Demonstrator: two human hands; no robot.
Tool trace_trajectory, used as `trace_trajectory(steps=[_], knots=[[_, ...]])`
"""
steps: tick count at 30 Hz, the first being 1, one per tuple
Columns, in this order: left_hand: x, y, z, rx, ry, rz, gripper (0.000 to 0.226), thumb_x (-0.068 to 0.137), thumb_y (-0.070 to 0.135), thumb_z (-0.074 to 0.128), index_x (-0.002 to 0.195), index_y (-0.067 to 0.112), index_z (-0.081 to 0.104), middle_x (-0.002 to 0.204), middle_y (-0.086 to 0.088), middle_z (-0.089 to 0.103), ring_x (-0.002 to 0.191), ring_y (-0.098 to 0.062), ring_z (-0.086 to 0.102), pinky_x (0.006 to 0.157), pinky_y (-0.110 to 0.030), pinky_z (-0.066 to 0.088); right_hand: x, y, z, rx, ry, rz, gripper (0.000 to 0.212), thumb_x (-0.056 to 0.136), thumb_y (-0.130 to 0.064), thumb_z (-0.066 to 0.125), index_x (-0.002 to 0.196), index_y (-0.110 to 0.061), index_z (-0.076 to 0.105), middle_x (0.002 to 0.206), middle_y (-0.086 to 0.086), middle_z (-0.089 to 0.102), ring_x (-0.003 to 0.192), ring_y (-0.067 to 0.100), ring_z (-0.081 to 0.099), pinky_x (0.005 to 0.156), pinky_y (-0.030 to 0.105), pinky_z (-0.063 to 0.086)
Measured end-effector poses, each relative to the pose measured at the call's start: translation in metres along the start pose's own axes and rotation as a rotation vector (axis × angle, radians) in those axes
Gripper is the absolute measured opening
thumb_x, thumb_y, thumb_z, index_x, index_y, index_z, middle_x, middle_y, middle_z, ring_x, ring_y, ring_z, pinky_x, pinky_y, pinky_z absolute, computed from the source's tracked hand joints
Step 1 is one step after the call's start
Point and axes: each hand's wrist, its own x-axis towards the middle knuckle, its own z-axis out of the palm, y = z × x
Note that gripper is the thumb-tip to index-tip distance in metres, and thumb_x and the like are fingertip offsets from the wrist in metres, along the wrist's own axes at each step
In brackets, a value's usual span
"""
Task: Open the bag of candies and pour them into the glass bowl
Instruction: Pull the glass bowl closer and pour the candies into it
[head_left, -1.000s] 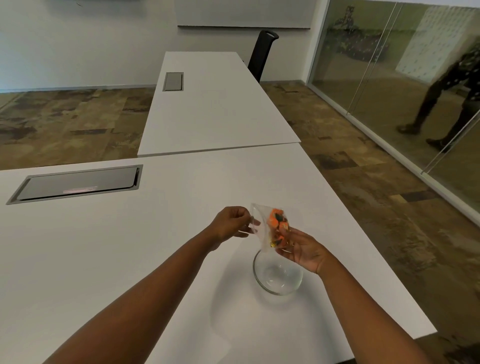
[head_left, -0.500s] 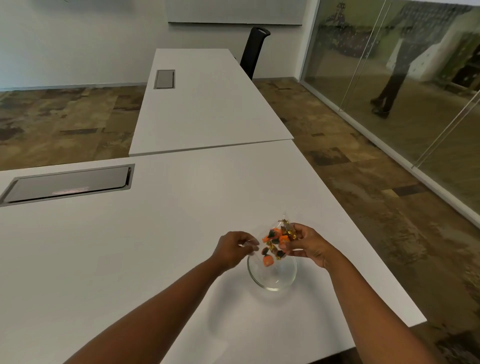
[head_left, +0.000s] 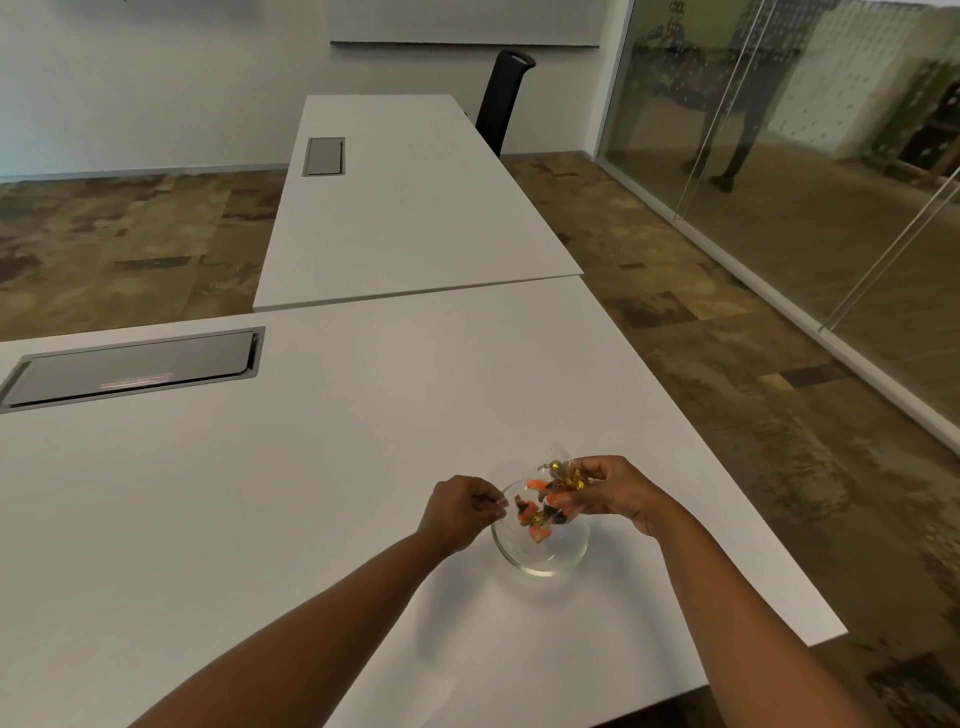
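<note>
Two hands tip a clear candy bag (head_left: 557, 470) over the glass bowl (head_left: 540, 545)
Right hand (head_left: 613, 491) grips the bag's upper end, left hand (head_left: 460, 512) pinches its lower edge; orange candies (head_left: 537, 519) spill above the bowl, which stands near the white table's (head_left: 260, 493) right edge, bare tabletop stretching leftward
</note>
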Motion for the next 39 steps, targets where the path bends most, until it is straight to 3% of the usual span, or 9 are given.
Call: trace_trajectory(steps=[4,7,10,14,18,23,31,35,39], knots=[[0.001,0.001,-0.001,0.063,-0.020,0.016,0.024,0.082,0.015,0.067,0.104,0.005,0.071,0.108,-0.010,0.073,0.092,-0.015,0.067,0.078,-0.014,0.045,0.000,-0.003,0.000,-0.050,0.007,-0.020,0.035,0.073,-0.004,0.075,0.106,-0.009,0.067,0.110,0.009,0.062,0.103,0.024,0.058,0.080,0.030,0.055],[0.002,0.000,-0.001,0.080,-0.021,0.019,0.022,0.082,0.015,0.067,0.102,0.006,0.072,0.106,-0.010,0.073,0.082,-0.008,0.059,0.067,-0.010,0.043,-0.002,-0.009,0.000,-0.089,0.015,-0.039,0.024,0.077,-0.002,0.071,0.098,-0.013,0.068,0.105,0.009,0.061,0.102,0.023,0.056,0.084,0.035,0.053],[0.002,0.000,0.000,0.084,-0.021,0.009,0.021,0.082,0.016,0.066,0.101,0.007,0.072,0.105,-0.009,0.074,0.082,-0.009,0.061,0.064,-0.010,0.042,-0.003,-0.013,0.001,-0.133,0.011,-0.050,0.026,0.077,-0.003,0.072,0.102,-0.011,0.070,0.106,0.010,0.062,0.102,0.023,0.056,0.084,0.035,0.053],[0.000,0.000,-0.001,0.086,-0.008,0.000,0.019,0.082,0.012,0.065,0.099,0.009,0.073,0.102,-0.007,0.075,0.094,-0.016,0.069,0.065,-0.009,0.042,-0.006,-0.018,0.000,-0.138,0.003,-0.073,0.029,0.076,-0.002,0.072,0.104,-0.007,0.072,0.106,0.007,0.064,0.100,0.021,0.057,0.074,0.025,0.053],[0.000,-0.001,-0.001,0.092,0.004,0.010,0.018,0.081,0.008,0.064,0.095,0.009,0.074,0.100,-0.008,0.076,0.094,-0.016,0.070,0.067,-0.006,0.042,-0.006,-0.020,0.000,-0.148,0.027,-0.088,0.027,0.075,-0.004,0.074,0.101,-0.009,0.072,0.109,0.011,0.066,0.089,0.016,0.060,0.071,0.024,0.051],[0.001,0.000,0.000,0.102,-0.037,-0.003,0.021,0.080,0.011,0.066,0.099,0.012,0.074,0.104,-0.007,0.075,0.094,-0.014,0.067,0.079,-0.018,0.046,-0.007,-0.021,0.000,-0.181,0.039,-0.102,0.019,0.078,-0.003,0.070,0.096,-0.011,0.073,0.116,0.017,0.067,0.087,0.015,0.061,0.069,0.022,0.050],[0.006,0.005,0.000,0.119,-0.053,0.023,0.026,0.078,0.018,0.070,0.103,0.012,0.072,0.106,-0.005,0.073,0.082,-0.008,0.059,0.080,-0.024,0.048,-0.007,-0.035,0.003,-0.280,0.074,-0.170,0.019,0.076,-0.004,0.072,0.096,-0.007,0.074,0.101,0.009,0.069,0.083,0.014,0.061,0.064,0.022,0.051],[0.007,0.006,-0.001,0.095,-0.047,0.036,0.028,0.079,0.021,0.070,0.105,0.011,0.070,0.109,-0.005,0.072,0.094,-0.016,0.067,0.082,-0.025,0.050,-0.008,-0.046,0.007,-0.341,0.101,-0.220,0.019,0.076,-0.006,0.073,0.095,-0.006,0.074,0.101,0.009,0.071,0.086,0.018,0.062,0.064,0.021,0.051],[0.004,0.008,-0.002,-0.045,-0.007,0.100,0.045,0.076,0.028,0.073,0.119,0.016,0.063,0.115,-0.004,0.070,0.103,-0.017,0.066,0.089,-0.026,0.050,-0.010,-0.056,0.012,-0.369,0.125,-0.271,0.018,0.076,-0.007,0.074,0.094,-0.006,0.074,0.089,0.001,0.066,0.073,0.007,0.058,0.056,0.016,0.049]])
